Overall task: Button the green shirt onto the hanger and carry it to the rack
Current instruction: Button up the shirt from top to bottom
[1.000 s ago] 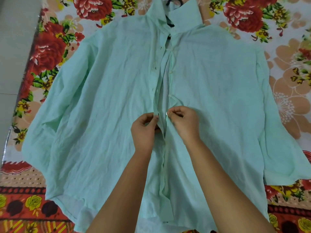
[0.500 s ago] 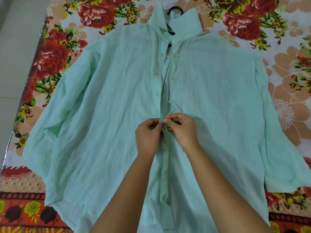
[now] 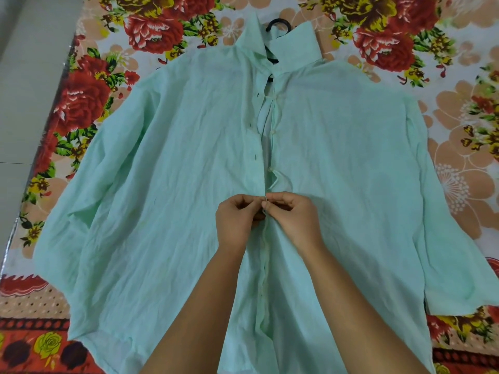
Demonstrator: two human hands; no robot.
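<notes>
**Halfway up the front, both hands on one button**

We start wide: the floral sheet (image 3: pixel 89 109) lies under everything, and the green shirt (image 3: pixel 175 190) is spread flat on it, front up, sleeves out to both sides. That is a sensible layout, because flat cloth keeps the two front edges lined up for buttoning.

At the collar (image 3: pixel 294 44) the black hanger (image 3: pixel 278 22) pokes its hook out the top. We judge the hanger is already inside the shoulders, so the shirt closes around it.

Well below the collar, on the centre line, we find the hands. The left hand (image 3: pixel 237 222) pinches the buttonhole edge. The right hand (image 3: pixel 294 220) pinches the button edge, its fingers (image 3: pixel 280 205) curled tight. The two hands touch at the fingertips, each holding one side of the cloth to feed the button through. The button itself is hidden between them.

From the hands down towards the hem, the front looks closed. Between the hands and the collar it gapes, with a free button (image 3: pixel 270 168) just above the hands and an empty buttonhole (image 3: pixel 255 157) beside it. More buttons run up to the collar.

By our reckoning several buttons remain, and the rack is nowhere in sight. The thin fabric could shift and misalign the edges.
</notes>
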